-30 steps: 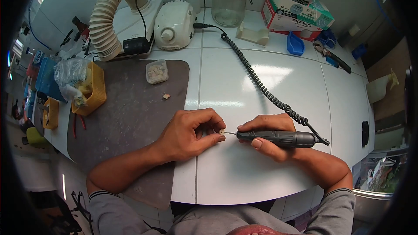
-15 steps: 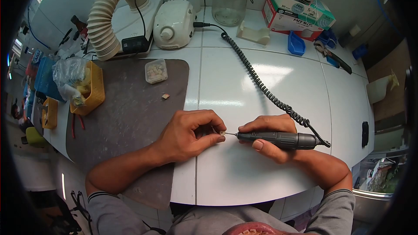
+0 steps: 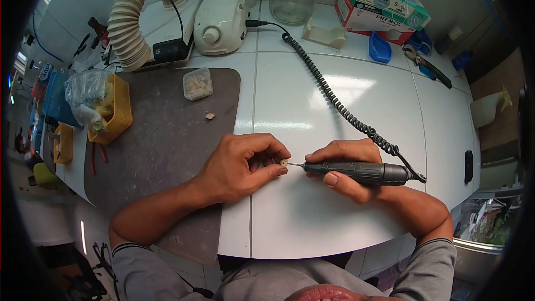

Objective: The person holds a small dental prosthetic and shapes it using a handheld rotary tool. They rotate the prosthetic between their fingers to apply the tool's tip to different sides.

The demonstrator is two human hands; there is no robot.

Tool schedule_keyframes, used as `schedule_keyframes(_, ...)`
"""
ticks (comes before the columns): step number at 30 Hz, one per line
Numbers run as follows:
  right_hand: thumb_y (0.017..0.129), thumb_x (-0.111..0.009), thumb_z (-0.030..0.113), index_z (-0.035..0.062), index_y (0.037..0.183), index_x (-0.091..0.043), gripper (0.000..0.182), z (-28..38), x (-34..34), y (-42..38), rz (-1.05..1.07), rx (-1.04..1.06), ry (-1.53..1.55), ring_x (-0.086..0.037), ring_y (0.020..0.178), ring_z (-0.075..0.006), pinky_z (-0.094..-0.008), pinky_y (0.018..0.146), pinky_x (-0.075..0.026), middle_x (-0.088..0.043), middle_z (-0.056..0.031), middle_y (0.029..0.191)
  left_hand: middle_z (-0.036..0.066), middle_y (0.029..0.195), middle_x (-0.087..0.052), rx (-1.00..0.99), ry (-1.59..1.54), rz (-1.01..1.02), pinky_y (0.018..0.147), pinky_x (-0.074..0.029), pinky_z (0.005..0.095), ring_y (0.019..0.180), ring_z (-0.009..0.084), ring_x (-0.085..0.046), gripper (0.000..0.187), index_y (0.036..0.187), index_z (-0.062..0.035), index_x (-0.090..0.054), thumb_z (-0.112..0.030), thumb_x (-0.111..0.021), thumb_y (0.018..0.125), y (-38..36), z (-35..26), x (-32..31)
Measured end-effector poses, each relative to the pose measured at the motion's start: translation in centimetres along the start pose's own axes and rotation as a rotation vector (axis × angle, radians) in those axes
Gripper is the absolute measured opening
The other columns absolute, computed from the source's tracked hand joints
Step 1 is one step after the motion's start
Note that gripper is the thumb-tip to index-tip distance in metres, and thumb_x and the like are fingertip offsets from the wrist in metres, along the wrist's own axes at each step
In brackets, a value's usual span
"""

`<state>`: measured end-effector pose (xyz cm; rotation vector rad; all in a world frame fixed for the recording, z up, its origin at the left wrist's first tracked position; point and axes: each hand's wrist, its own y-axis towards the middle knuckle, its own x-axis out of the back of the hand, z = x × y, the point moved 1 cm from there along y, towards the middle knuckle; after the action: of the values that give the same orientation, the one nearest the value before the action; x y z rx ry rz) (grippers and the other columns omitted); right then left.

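Observation:
Between the thumb and index finger of my left hand (image 3: 237,167), a tiny pale piece (image 3: 284,163) is pinched. It is too small to make out fully. My right hand (image 3: 354,149) is closed around a black rotary handpiece (image 3: 362,173), held roughly level and pointing left. Its thin metal bit (image 3: 295,164) reaches the pale piece and appears to touch it. A coiled black cord (image 3: 329,92) runs from the handpiece's rear to a white control box (image 3: 221,22) with a round knob. Both hands are just above the white tabletop (image 3: 301,217), near its front edge.
A dark mat (image 3: 167,128) on the left bears a clear tub (image 3: 198,83) of small pale pieces and a loose chip (image 3: 210,116). Yellow basket (image 3: 118,114), ribbed hose (image 3: 125,17), glass jar (image 3: 292,0), face mask box (image 3: 379,14) and pliers (image 3: 426,64) surround the work area.
The view has tilted slightly, so the table things sit a little higher. My hands keep the same grips, and the bit stays at the pale piece, which shows a bit more now.

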<state>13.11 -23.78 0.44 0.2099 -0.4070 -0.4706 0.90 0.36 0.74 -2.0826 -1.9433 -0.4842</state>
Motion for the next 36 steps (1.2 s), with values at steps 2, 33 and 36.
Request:
schedule_keyframes(2, 0.091, -0.071, 0.020, -0.0044, 0.118, -0.075, 0.037, 0.11, -0.06, 0.01, -0.009, -0.009, -0.013, -0.080, 0.078, -0.0249, -0.0345, 0.073, -0.064, -0.080, -0.0192, 0.093, 0.006, 0.087, -0.078, 0.019, -0.001, 0.009, 0.063, -0.051, 0.0244, 0.074, 0.0086, -0.071, 0.021, 0.106, -0.0013, -0.076, -0.010, -0.086, 0.089, -0.04, -0.04, 0.07)
schedule_keyframes(33, 0.087, -0.078, 0.014, -0.0020, 0.114, -0.076, 0.032, 0.23, -0.32, 0.31, 0.024, 0.058, -0.090, -0.079, 0.075, -0.0227, -0.0319, 0.068, -0.063, -0.080, -0.0157, 0.092, 0.004, 0.084, -0.076, 0.022, 0.019, 0.013, 0.058, -0.047, 0.0221, 0.066, 0.0052, -0.064, 0.021, 0.103, -0.0020, -0.076, -0.013, -0.086, 0.088, 0.01, -0.07, 0.06)
schedule_keyframes(36, 0.087, -0.078, 0.015, -0.0015, 0.114, -0.077, 0.032, 0.15, -0.45, 0.20, -0.008, 0.055, -0.079, -0.078, 0.072, -0.0225, -0.0320, 0.068, -0.063, -0.079, -0.0151, 0.089, 0.003, 0.083, -0.076, 0.016, 0.027, 0.014, 0.058, -0.047, 0.0220, 0.066, 0.0051, -0.064, 0.020, 0.103, -0.0021, -0.076, -0.013, -0.086, 0.088, 0.05, -0.12, 0.06)
